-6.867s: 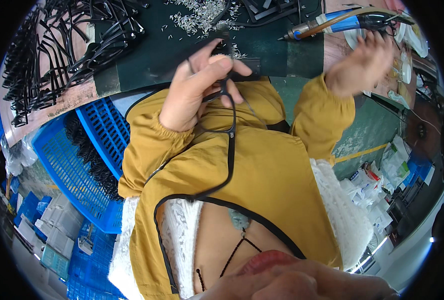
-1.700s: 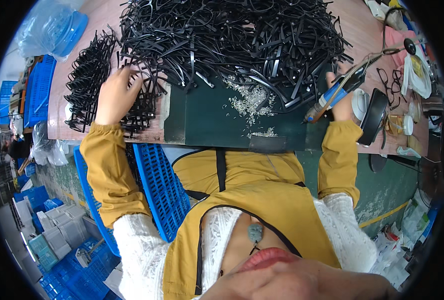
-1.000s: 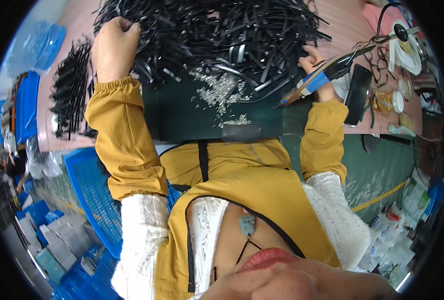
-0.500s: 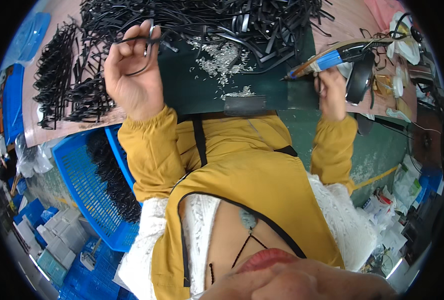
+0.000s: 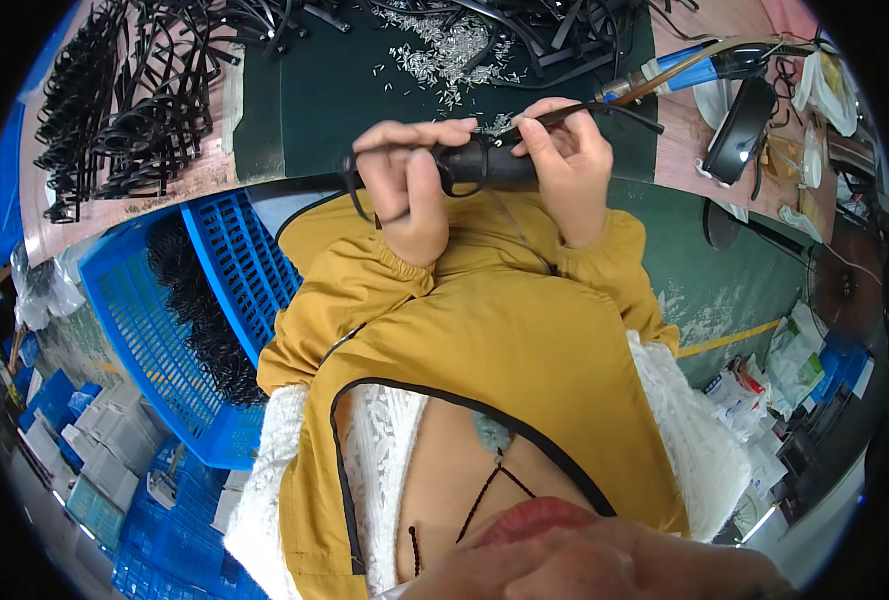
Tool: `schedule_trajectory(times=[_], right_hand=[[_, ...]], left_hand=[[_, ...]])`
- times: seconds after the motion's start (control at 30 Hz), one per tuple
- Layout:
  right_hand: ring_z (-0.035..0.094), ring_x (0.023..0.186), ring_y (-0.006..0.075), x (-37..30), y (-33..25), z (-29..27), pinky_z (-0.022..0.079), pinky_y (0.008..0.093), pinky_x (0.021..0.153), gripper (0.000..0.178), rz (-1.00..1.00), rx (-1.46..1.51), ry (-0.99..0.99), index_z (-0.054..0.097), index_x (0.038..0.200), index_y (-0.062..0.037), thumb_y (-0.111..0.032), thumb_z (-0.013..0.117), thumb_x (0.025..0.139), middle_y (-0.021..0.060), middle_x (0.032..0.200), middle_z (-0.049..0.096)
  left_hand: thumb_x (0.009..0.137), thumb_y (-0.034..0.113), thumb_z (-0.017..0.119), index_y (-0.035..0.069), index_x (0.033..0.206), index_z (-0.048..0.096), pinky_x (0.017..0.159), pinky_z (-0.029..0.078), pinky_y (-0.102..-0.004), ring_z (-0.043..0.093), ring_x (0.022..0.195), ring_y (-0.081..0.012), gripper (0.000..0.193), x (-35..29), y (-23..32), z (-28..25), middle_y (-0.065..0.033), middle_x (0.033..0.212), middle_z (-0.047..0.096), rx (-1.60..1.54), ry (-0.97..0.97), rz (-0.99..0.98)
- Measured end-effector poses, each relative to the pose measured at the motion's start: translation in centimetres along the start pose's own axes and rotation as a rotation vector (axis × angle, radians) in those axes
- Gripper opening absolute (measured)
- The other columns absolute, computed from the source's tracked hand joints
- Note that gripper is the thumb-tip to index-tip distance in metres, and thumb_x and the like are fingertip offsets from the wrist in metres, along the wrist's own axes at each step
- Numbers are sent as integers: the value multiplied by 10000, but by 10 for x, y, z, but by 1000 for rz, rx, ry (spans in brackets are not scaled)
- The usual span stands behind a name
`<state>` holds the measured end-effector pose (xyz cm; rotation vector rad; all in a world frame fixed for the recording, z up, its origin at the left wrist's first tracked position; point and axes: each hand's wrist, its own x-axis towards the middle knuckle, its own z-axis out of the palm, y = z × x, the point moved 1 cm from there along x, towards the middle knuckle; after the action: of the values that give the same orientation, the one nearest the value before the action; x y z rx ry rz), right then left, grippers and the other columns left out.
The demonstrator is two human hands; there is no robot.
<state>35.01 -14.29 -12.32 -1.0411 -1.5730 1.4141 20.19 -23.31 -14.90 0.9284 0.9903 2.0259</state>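
Observation:
Over the table's near edge, my left hand [image 5: 409,190] is closed round a black eyeglass frame [image 5: 485,168], its rims showing between and beside the fingers. My right hand [image 5: 576,165] pinches a black temple arm [image 5: 628,114], whose free end sticks out to the right. The two hands are close together, and the temple's inner end is near the frame's corner. Whether the two parts touch is hard to make out. Beyond my fingers lies a heap of small silver metal pieces [image 5: 444,50] on the dark green mat [image 5: 329,110].
A blue pen-shaped power tool [image 5: 689,74] lies at the right, near a black oblong object [image 5: 739,130]. Black temple arms [image 5: 564,30] are piled at the back. Black frames [image 5: 154,120] stand in rows at left. Below them, a blue basket [image 5: 134,310] holds more black pieces.
My left hand has come down and right with the frame. My right hand has left its place by the power tool and moved left, now holding a temple arm against the frame's side.

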Motion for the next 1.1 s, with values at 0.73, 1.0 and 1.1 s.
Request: schedule_trajectory(times=[0.73,1.0,1.1], right_hand=[[668,706,91,-2,11,16,541,204,633,120,-68,38,183,659,1053,44,6,709,950,68,918,702],[641,672,70,-2,5,20,510,193,599,95,-57,9,184,666,1030,40,41,699,941,51,897,689],[631,655,64,-7,8,22,508,194,589,92,-91,-89,165,666,1021,42,44,703,937,43,903,681]], left_hand=[[644,208,984,-7,1177,605,772,635,-363,775,911,-305,688,-28,-10,-14,-247,1096,740,491,-63,143],[635,234,981,-10,1133,610,788,637,-378,764,980,-353,668,-31,-14,-16,-172,964,745,544,-87,248],[630,229,985,-2,1145,609,785,633,-364,761,1002,-354,678,-31,-15,-12,-143,948,741,592,-87,300]])
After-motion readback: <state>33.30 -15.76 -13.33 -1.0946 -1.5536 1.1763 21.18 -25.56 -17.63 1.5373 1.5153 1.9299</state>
